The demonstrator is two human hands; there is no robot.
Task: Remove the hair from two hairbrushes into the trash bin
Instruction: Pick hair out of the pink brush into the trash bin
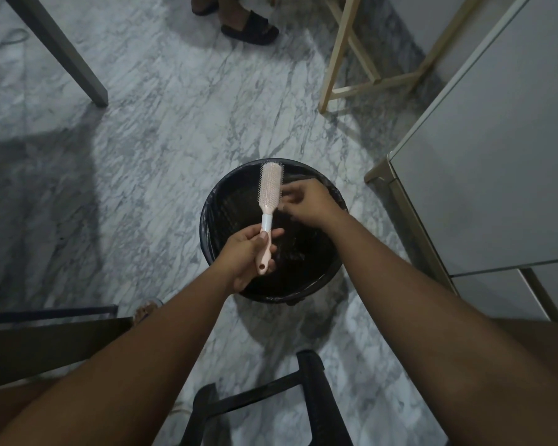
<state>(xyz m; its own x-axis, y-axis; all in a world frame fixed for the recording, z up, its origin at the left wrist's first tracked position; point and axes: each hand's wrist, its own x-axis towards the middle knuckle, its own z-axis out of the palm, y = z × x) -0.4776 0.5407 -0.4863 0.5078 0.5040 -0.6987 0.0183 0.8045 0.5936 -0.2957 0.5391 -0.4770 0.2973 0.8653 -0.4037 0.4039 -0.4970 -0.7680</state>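
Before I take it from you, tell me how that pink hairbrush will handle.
The hairbrush is probably stiff and light: the left hand holds it upright by the handle alone. Its smooth handle may be a little slippery. The right hand pinches at the bristles, so expect those to flex.

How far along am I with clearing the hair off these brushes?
Done: nothing I can confirm; any hair in the black-lined trash bin is too dark to see. In hand: your left hand holds the pink hairbrush over the bin while your right hand pinches at its bristles. Left: the second brush, not in view.
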